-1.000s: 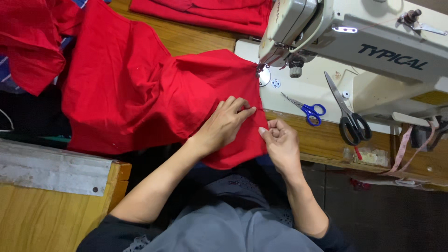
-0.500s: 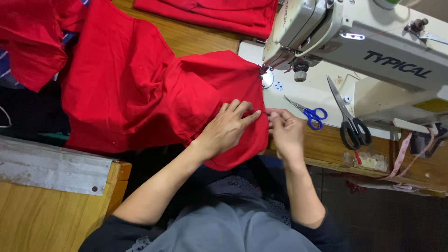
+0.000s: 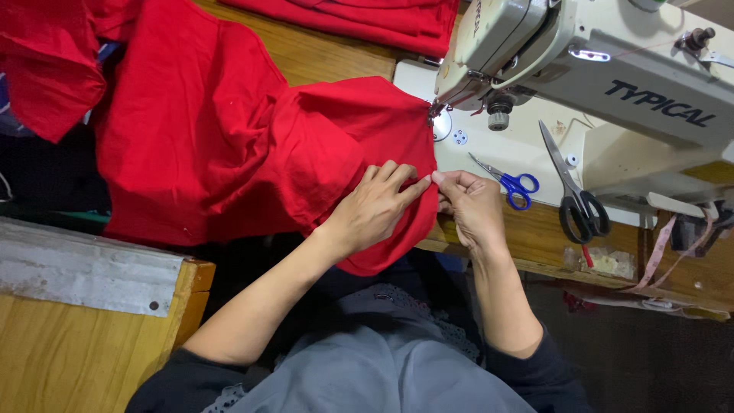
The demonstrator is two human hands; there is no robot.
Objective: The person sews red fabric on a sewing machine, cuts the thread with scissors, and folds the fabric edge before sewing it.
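We look down from above at a person seated at a cream-coloured industrial sewing machine [image 3: 589, 69] set into a wooden counter [image 3: 321, 53]. A large piece of bright red woven cloth [image 3: 229, 145] spreads from the upper left across the counter, and one gathered corner of it reaches right up under the needle area of the machine. The left hand [image 3: 375, 206] lies palm down on the cloth near its right-hand edge, its fingers [image 3: 401, 180] stretched flat and close together, pressing the fabric. The right hand [image 3: 470, 203] sits just beside it at the same edge, its fingers [image 3: 443, 178] curled in and pinching the hem of the red cloth between thumb and forefinger; the tips of the two hands touch. Below the hands the cloth hangs off the counter's front edge toward the person's lap, which is covered by grey clothing. Just to the right of the right hand, on the pale machine bed, lies a small pair of scissors with blue handles [image 3: 508, 180], and farther right a large pair of shears with black handles [image 3: 573, 191]. A folded stack of more red fabric [image 3: 359, 19] rests along the top edge, behind the machine. At lower left stands a wooden box with a grey metal strip [image 3: 84, 271] on top.
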